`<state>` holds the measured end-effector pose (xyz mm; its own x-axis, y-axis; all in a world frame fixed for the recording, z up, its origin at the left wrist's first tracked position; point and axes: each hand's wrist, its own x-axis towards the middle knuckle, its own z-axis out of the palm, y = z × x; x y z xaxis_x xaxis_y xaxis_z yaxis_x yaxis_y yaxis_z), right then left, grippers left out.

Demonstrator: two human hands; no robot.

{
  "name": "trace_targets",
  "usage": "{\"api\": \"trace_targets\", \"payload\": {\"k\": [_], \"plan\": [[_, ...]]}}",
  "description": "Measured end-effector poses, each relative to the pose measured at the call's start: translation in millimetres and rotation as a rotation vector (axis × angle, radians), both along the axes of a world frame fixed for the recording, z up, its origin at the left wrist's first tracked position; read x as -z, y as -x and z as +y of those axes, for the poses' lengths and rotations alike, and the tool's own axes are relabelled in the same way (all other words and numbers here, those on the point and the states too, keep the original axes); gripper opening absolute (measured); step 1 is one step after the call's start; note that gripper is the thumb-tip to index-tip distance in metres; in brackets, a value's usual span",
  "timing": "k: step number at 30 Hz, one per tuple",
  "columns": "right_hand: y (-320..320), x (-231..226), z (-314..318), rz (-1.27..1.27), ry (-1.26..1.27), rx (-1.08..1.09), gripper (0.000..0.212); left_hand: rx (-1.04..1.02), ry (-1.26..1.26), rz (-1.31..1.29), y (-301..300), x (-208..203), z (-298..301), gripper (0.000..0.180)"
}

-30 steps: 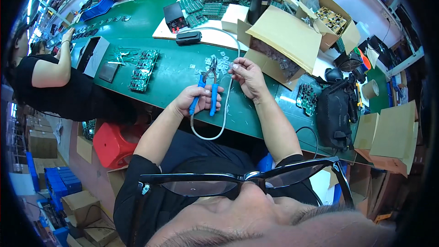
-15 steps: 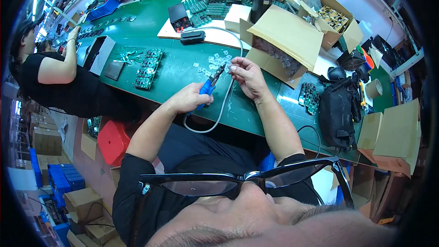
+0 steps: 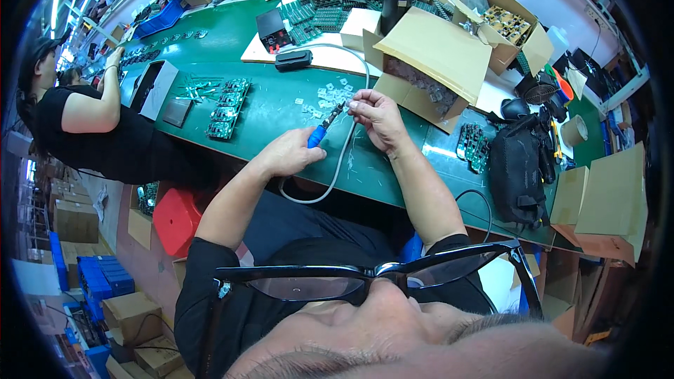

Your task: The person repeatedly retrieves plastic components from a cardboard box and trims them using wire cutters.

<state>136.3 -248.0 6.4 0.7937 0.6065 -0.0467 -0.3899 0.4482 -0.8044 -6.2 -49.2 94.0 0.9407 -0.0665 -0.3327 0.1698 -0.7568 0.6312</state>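
My left hand (image 3: 289, 152) is closed around a pair of blue-handled pliers (image 3: 317, 136), whose dark jaws point up and to the right. At the jaw tips, the thumb and fingers of my right hand (image 3: 380, 118) pinch a small clear plastic piece (image 3: 349, 105), mostly covered by the fingertips. Several similar clear pieces (image 3: 327, 95) lie scattered on the green tabletop (image 3: 277, 109) just beyond the pliers. A grey cable (image 3: 342, 158) loops across the bench and passes close to my right fingertips. Thin white offcuts (image 3: 357, 174) lie below my right hand.
At right, an open cardboard box (image 3: 432, 52) holds clear pieces. Green circuit boards (image 3: 228, 109) lie at left, beside a grey case (image 3: 156, 88). A black pouch (image 3: 293, 60), a black bottle (image 3: 397, 0) and a black bag (image 3: 516, 172) surround the workspace. A co-worker (image 3: 88, 109) sits at left.
The pliers' blue handles have come together in my left hand, which has closed further around them. My right hand still pinches at the jaws, nearly in place.
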Motion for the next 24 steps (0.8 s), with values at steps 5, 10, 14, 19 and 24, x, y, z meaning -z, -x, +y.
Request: {"api": "trace_targets", "payload": {"k": [5,10,14,19,24], "plan": [[-2,1,-1,-0.058,0.044,-0.014,0.019,0.016,-0.01,0.006,0,1,1,0.037],[-2,2,-2,-0.055,0.06,-0.015,0.019,0.026,-0.098,-0.024,3,-6,-5,0.035],[-4,4,-2,-0.068,0.071,-0.024,0.019,0.0,-0.137,-0.12,4,5,-5,0.033],[-4,9,1,-0.062,0.066,-0.017,0.02,-0.027,-0.167,-0.173,5,12,-6,0.03],[-6,13,2,-0.051,0.077,-0.001,0.021,-0.079,-0.154,-0.127,3,14,-9,0.029]]}}
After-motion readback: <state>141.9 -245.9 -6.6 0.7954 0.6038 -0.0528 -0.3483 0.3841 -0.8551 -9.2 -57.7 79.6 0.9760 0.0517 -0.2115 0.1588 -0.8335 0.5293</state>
